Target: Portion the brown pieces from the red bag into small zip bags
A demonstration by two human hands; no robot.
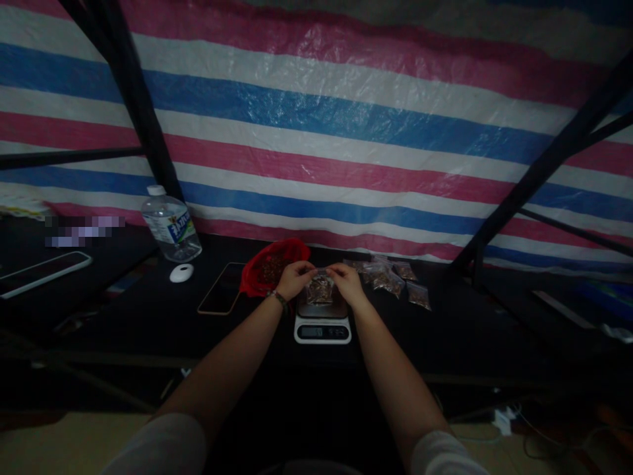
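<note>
A small clear plastic bag (320, 291) with brown bits in it is held upright over the metal pan of a white kitchen scale (323, 333). My left hand (295, 280) pinches the bag's top edge at its left corner. At the right corner my right hand (347, 282) pinches the same edge. Whether the bag rests on the pan I cannot tell. Left of the scale lies a red plastic bag (251, 274), its mouth open on loose brown bits. Several filled small bags (386, 280) lie in a pile to the right, with one filled bag (419, 295) at its near side.
A phone (220, 289) lies left of the red bag. Farther left are a white oval object (181, 273), a clear plastic bottle (171, 227) and another phone (47, 272). Striped sheeting (316, 132) hangs behind the black table (237, 343), between dark metal struts (143, 112).
</note>
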